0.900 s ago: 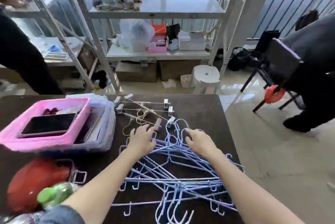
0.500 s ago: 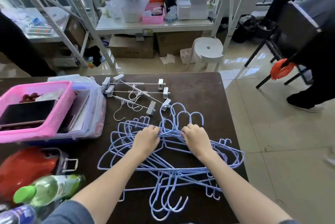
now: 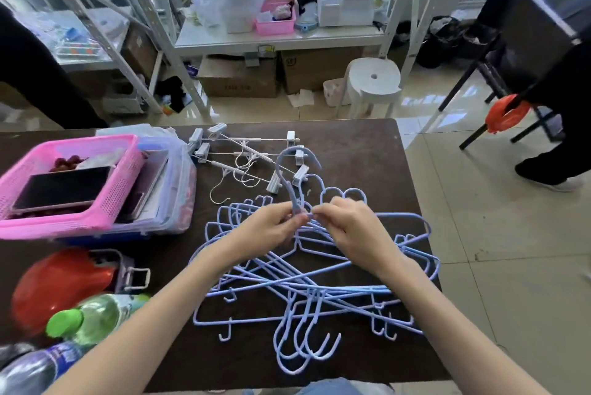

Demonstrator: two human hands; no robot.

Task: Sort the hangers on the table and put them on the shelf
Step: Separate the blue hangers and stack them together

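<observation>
both hands, left hand (image 3: 271, 228) and right hand (image 3: 347, 228), pinch the neck of one blue hanger (image 3: 289, 180) above the tangled blue hanger pile (image 3: 307, 286) on the table (image 3: 358, 151); its hook points up and away, toward the shelf (image 3: 275, 38).

Matt coated-wire hangers (image 3: 307, 282), dark wood-look table (image 3: 358, 151), glossy floor tiles (image 3: 499, 234)
</observation>
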